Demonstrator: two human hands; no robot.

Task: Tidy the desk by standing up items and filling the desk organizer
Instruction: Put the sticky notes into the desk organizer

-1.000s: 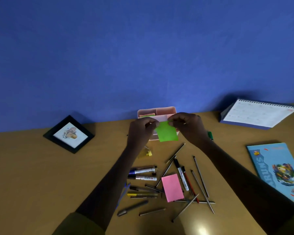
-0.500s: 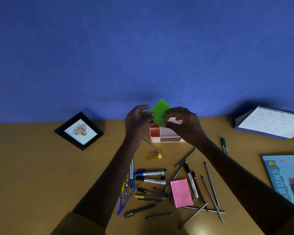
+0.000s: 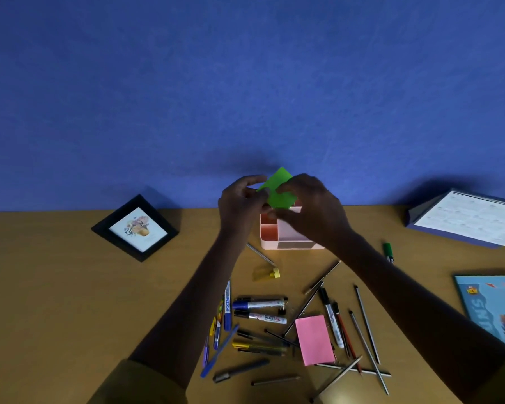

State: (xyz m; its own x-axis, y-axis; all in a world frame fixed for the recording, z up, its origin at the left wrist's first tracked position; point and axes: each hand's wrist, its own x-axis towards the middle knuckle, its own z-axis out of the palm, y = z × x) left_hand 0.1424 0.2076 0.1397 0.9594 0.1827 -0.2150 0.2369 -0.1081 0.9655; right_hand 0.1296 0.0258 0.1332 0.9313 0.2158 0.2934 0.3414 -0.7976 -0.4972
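A green sticky-note pad (image 3: 277, 188) is held tilted just above the back of the pink desk organizer (image 3: 286, 242). My left hand (image 3: 241, 204) pinches its left edge and my right hand (image 3: 309, 209) grips its lower right side. The organizer stands against the blue wall, its compartments partly hidden by my right hand. A pink sticky-note pad (image 3: 314, 339) lies flat among several scattered markers (image 3: 258, 304) and pencils (image 3: 366, 325) on the desk in front of me.
A black photo frame (image 3: 134, 228) lies flat at the left. A desk calendar (image 3: 467, 220) lies at the back right, a blue book (image 3: 496, 310) at the right edge, a green marker (image 3: 387, 252) near it. A small yellow item (image 3: 267, 273) lies before the organizer.
Both hands lifted the green pad from in front of the organizer to above its back compartments. In the last half second they barely moved. The camera view tilted up.
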